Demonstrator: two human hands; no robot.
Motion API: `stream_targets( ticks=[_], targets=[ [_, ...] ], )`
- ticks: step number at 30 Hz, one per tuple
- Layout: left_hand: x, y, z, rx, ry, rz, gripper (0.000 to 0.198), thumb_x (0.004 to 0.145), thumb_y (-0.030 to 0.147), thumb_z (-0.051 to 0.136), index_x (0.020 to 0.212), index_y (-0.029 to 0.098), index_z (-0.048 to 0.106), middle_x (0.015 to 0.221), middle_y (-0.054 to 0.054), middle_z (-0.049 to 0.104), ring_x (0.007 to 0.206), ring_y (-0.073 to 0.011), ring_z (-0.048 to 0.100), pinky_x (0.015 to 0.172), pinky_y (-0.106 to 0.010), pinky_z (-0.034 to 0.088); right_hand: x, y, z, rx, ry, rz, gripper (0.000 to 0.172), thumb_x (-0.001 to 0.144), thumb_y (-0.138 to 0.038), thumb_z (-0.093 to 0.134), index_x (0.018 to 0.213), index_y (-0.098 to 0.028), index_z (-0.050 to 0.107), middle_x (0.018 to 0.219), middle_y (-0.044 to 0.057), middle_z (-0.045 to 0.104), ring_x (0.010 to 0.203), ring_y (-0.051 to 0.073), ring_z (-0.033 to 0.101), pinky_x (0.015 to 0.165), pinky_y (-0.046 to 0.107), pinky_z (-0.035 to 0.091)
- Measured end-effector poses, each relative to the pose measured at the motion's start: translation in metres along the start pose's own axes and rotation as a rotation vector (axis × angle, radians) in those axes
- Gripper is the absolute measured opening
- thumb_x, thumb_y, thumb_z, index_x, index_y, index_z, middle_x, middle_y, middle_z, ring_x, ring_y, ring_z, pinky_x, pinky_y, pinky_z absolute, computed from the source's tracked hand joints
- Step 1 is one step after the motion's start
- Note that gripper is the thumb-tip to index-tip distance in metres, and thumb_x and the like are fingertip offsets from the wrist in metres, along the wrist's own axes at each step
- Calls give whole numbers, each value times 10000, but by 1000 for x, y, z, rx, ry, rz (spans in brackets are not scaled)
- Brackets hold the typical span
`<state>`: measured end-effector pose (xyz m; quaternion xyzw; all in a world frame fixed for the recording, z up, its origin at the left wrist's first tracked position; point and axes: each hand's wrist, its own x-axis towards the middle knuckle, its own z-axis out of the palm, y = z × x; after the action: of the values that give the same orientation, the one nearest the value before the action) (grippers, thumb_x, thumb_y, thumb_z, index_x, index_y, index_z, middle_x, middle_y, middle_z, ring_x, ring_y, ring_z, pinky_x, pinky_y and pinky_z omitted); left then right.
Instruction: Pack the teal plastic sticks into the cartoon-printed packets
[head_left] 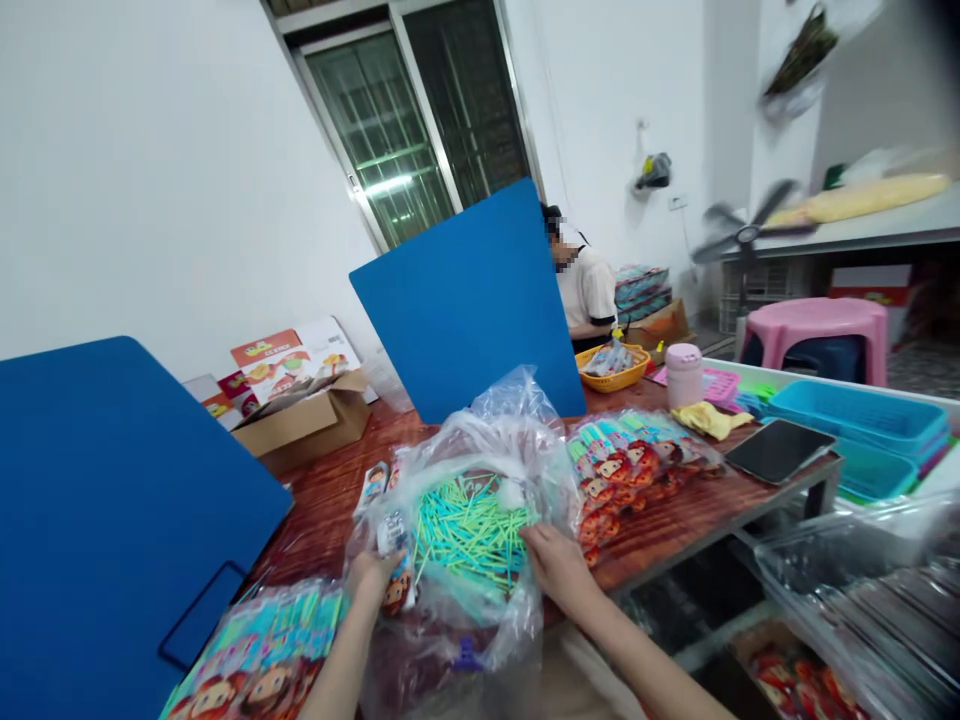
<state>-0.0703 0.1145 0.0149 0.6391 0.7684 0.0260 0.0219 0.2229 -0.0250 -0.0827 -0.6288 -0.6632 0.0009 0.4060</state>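
Sticks (469,530), green and teal, lay heaped inside the clear plastic bag (517,420), which sat open at the near edge of the wooden table (675,530). I took that bag as my mark for everything else.

At the bag's near left rim I saw the left hand (371,578) curled tight around a small packet (395,570) printed with a cartoon face. At its near right rim the right hand (559,565) lay back-up with its fingers sunk among the sticks; whether they pinched anything I could not tell.

Nearer than the bag and to its left lay a fan of printed packets (255,650), just beside a large blue board (112,520). Just right of the bag a second pile of packets (637,470) rested on the table, and farther right a dark tablet (780,450).

Right behind the bag stood another blue board (469,300), tilted. Behind the bag and to the left was an open cardboard box (307,425). Farther back and right of the bag I made out a yellow cloth (712,418), a pink-lidded cup (684,375), an orange basket (613,365) and, well beyond, a seated co-worker (589,290) in a white shirt.
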Motion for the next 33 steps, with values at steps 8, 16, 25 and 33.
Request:
stream_targets(
  ticks=[8,16,25,33],
  targets=[
    [3,-10,8,-90,40,-46,331,863,392,514,575,236,560,753,-82,740,907,-291,733,771,-340,540,1,0,4,36,-50,35,324,932,-96,435,1089,-236,682,983,64,727,947,216,697,801,287,527],
    [-3,-8,-5,-76,131,25,384,938,252,381,868,152,745,964,-206,762,964,-345,720,778,-376,508,-1,3,7,59,-36,30,348,952,-110,389,1091,-227,686,1010,77,735,966,219,705,821,304,547],
    [-23,-8,-18,-524,522,165,321,895,294,428,940,160,715,936,-141,759,852,-266,705,782,-329,493,-7,7,3,97,36,-41,327,975,-188,397,1048,-207,715,975,89,754,912,223,732,784,327,585],
    [-94,15,-21,-960,352,252,279,847,455,492,731,218,581,584,-7,577,554,-201,554,570,-283,412,-14,2,-9,270,283,17,241,951,-347,553,1107,-223,688,1036,86,757,938,236,728,873,352,569]
  ],
)
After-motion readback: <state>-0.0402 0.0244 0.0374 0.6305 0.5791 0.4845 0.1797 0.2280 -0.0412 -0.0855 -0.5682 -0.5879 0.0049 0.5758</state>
